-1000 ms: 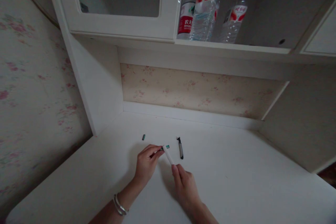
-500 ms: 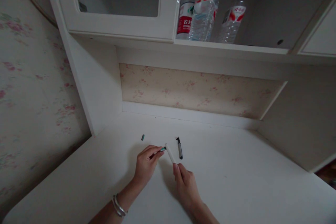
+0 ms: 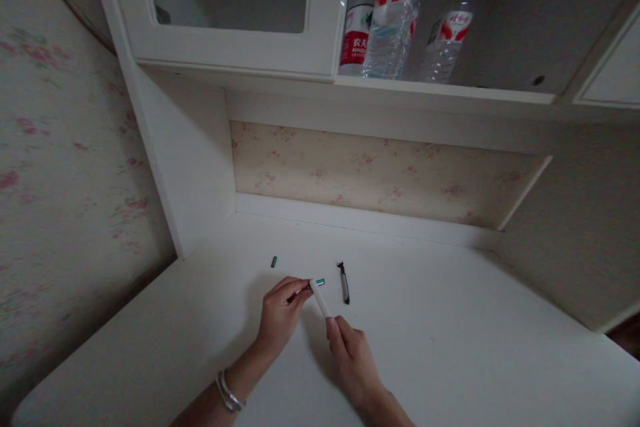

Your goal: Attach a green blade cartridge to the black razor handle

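My right hand (image 3: pixel 350 355) pinches the lower end of a white pen barrel (image 3: pixel 320 297) that slants up and to the left over the white desk (image 3: pixel 450 340). My left hand (image 3: pixel 280 312), with bracelets on the wrist, pinches a thin dark refill with a green tip (image 3: pixel 316 283) right at the barrel's upper end. Whether the refill is inside the barrel I cannot tell. A black pen cap (image 3: pixel 344 282) lies on the desk just right of the barrel. A small dark green piece (image 3: pixel 274 261) lies to the left, beyond my left hand.
The desk sits in a white alcove with flowered wallpaper (image 3: pixel 380 173) at the back. A shelf above holds three water bottles (image 3: pixel 395 13) beside a white cabinet door (image 3: pixel 225 7). A side panel (image 3: pixel 185 167) closes the left.
Both hands have stayed in place. The barrel's upper end and the green tip have shifted only slightly against each other.
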`<action>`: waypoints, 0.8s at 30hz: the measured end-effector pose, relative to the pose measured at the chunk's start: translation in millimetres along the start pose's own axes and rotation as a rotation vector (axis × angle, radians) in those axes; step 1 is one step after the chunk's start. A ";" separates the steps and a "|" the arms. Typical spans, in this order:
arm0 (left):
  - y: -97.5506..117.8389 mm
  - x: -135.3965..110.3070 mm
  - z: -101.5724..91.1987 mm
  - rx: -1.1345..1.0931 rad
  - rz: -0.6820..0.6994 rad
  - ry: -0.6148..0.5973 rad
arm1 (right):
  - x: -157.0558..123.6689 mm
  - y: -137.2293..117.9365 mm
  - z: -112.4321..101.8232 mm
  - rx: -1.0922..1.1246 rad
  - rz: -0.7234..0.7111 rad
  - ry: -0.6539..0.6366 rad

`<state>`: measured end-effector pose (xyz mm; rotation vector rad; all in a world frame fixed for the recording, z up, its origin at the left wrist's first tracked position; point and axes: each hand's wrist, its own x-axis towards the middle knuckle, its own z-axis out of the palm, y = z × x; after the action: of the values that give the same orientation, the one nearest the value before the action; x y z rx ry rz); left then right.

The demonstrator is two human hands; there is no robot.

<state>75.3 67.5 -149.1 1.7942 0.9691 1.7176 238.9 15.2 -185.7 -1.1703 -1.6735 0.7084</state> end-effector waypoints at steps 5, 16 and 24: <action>-1.6 -0.9 0.4 -0.006 -0.038 0.002 | 2.1 -0.9 -1.9 -0.007 0.021 0.079; 1.0 0.2 0.5 -0.005 -0.044 -0.011 | 2.4 1.9 -1.1 0.052 0.022 0.052; 2.8 -0.7 0.5 0.017 -0.023 -0.010 | 1.8 -1.1 0.3 0.041 0.031 0.004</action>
<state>76.3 65.2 -147.6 1.7937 0.9993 1.6901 238.0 16.5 -184.2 -1.1708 -1.6331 0.7553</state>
